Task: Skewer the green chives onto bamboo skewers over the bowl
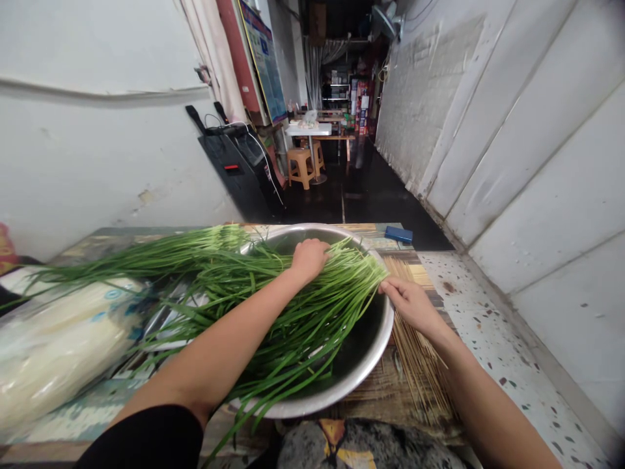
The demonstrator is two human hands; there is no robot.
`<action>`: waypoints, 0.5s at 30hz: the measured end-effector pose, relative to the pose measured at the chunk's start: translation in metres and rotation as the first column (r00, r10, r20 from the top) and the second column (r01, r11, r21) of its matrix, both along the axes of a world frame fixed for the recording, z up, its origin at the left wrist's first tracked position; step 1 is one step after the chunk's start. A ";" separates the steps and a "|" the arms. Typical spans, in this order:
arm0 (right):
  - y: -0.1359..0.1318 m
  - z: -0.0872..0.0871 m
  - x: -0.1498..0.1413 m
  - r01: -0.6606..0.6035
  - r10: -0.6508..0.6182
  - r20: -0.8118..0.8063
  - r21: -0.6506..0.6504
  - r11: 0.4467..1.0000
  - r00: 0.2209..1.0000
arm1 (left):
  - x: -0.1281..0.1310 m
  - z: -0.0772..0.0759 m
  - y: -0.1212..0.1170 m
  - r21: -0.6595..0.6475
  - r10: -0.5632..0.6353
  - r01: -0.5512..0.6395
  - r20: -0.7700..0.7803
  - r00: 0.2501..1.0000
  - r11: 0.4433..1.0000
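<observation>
A large metal basin (364, 365) sits on a low table in front of me, filled with long green chives (273, 306) that spill out to the left. My left hand (308, 258) reaches over the far side of the pile, fingers curled down onto the chives. My right hand (407, 301) is at the basin's right rim, fingers pinched on the cut ends of the chives.
Bamboo skewers (415, 345) lie on the table to the right of the basin. A white plastic-wrapped bundle (58, 345) lies at the left. A blue object (398, 234) rests at the table's far edge. Beyond are a black case, orange stools (301, 166) and a white table.
</observation>
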State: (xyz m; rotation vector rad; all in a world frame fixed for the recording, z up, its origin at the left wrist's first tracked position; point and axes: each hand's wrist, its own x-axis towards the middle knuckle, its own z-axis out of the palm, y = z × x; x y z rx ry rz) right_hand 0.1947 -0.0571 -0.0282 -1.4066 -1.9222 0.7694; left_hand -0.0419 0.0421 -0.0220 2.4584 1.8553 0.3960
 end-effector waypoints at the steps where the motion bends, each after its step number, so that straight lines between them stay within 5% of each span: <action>1: 0.000 0.000 0.000 -0.001 0.001 0.001 -0.002 1.000 1.000 | -0.001 -0.001 0.002 -0.021 -0.008 0.009 0.030 1.000 1.000; 15: 0.000 -0.001 -0.001 0.001 -0.001 0.003 -0.004 1.000 1.000 | 0.011 0.009 -0.011 0.022 -0.085 0.082 0.293 0.952 0.996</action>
